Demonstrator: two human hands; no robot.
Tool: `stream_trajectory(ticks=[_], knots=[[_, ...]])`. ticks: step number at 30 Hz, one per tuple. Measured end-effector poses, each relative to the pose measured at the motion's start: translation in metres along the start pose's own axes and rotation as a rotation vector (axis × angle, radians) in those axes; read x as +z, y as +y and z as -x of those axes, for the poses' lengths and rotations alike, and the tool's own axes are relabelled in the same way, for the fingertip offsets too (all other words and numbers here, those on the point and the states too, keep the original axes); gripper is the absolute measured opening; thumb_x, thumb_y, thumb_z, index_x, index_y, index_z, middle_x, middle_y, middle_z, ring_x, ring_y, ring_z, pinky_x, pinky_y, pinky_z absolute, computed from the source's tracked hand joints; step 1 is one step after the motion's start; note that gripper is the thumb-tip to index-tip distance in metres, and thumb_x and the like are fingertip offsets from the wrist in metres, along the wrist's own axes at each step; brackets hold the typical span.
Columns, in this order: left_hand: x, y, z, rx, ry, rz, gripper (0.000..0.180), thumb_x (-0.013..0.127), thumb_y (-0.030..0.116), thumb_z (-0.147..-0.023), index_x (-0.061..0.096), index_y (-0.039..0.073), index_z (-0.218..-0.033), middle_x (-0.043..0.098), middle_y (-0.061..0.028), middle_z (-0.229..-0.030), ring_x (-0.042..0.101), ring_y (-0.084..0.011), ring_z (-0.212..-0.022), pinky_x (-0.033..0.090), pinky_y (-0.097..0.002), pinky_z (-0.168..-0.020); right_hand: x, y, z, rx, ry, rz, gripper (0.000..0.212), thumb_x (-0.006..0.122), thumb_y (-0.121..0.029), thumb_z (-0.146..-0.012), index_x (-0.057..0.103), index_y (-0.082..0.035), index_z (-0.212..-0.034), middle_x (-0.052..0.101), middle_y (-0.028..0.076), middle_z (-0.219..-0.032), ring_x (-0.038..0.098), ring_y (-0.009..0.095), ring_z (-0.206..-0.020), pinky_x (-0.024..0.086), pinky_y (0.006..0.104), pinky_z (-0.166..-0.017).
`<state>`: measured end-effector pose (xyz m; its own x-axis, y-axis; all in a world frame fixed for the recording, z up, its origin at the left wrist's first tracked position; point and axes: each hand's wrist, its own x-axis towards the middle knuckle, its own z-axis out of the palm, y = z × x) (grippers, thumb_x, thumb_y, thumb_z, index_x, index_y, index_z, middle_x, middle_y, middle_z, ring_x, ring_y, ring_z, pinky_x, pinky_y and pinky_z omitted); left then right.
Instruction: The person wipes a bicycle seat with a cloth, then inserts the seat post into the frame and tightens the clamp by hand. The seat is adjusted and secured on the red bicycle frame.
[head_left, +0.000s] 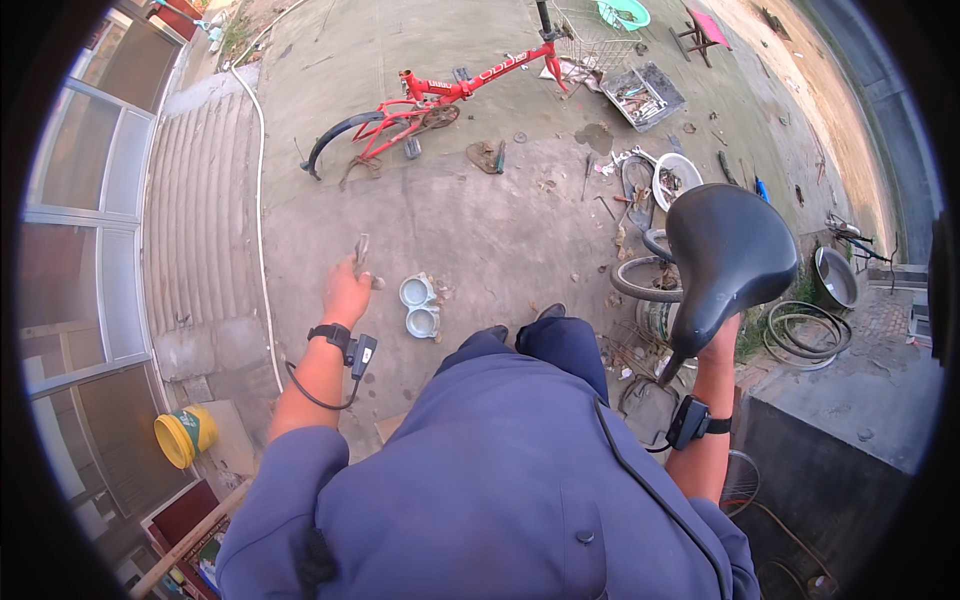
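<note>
My right hand (722, 342) is closed under a black bicycle saddle (732, 240), held up at my right with its narrow nose pointing back toward me. The saddle hides most of those fingers. Out to the left, my left hand (345, 295) is closed around a small grey-brown piece (363, 250) that sticks out past the fingers; its exact kind is unclear. On the ground to the right of that hand sit two joined light-blue cups (420, 305). Farther ahead stands a red bicycle frame (450, 92) with a black rear mudguard (345, 130) and no wheels.
Ahead right are a grey tool tray (670, 115), a white bowl of parts (677, 175) and loose tools. Tyres (640, 280) lie beside my right leg. A coiled hose (808, 335) and metal basin (835, 278) are farther right. A yellow bucket (185, 436) stands left.
</note>
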<state>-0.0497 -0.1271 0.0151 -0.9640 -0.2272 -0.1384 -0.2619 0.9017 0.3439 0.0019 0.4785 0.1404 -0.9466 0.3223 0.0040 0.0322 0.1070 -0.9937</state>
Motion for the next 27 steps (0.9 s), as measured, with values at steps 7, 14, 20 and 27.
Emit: stream_trajectory(ticks=[7, 14, 20, 27], knots=[[-0.01, -0.006, -0.019, -0.286, -0.062, 0.289, 0.051, 0.067, 0.032, -0.095, 0.06, -0.001, -0.134, 0.063, -0.0246, -0.134, 0.058, -0.0379, -0.128, 0.047, -0.0434, -0.106, 0.068, 0.013, -0.109, 0.051, -0.138, -0.001, 0.029, 0.061, -0.016, -0.1, 0.062, 0.004, -0.12, 0.066, 0.007, -0.11, 0.062, 0.016, -0.098, 0.052, 0.0318, -0.084], [-0.032, 0.141, -0.055, -0.505, -0.451, 1.086, 0.06, 0.062, 0.045, -0.103, 0.054, 0.0, -0.141, 0.062, -0.018, -0.138, 0.058, -0.0292, -0.132, 0.045, -0.0409, -0.109, 0.143, 0.041, -0.23, 0.079, -0.372, -0.049, 0.055, 0.077, -0.031, -0.096, 0.054, -0.002, -0.137, 0.058, 0.006, -0.13, 0.056, 0.018, -0.119, 0.049, 0.0358, -0.1], [-0.09, 0.263, -0.131, -0.042, -0.708, 1.439, 0.078, 0.066, 0.05, -0.1, 0.04, -0.003, -0.151, 0.053, -0.0215, -0.146, 0.053, -0.028, -0.135, 0.044, -0.0416, -0.11, 0.234, 0.05, -0.295, -0.291, -0.586, 0.233, 0.041, 0.072, -0.008, -0.093, 0.061, -0.001, -0.131, 0.064, 0.011, -0.127, 0.059, 0.025, -0.12, 0.048, 0.0406, -0.104], [-0.105, 0.257, -0.228, -0.122, -0.508, 1.381, 0.105, 0.083, 0.045, -0.088, 0.024, -0.008, -0.157, 0.052, -0.0248, -0.141, 0.056, -0.0292, -0.13, 0.05, -0.041, -0.105, 0.359, 0.013, -0.331, -0.219, -0.847, 0.227, 0.04, 0.075, -0.011, -0.093, 0.064, -0.002, -0.13, 0.065, 0.013, -0.13, 0.059, 0.026, -0.121, 0.046, 0.0419, -0.106]])
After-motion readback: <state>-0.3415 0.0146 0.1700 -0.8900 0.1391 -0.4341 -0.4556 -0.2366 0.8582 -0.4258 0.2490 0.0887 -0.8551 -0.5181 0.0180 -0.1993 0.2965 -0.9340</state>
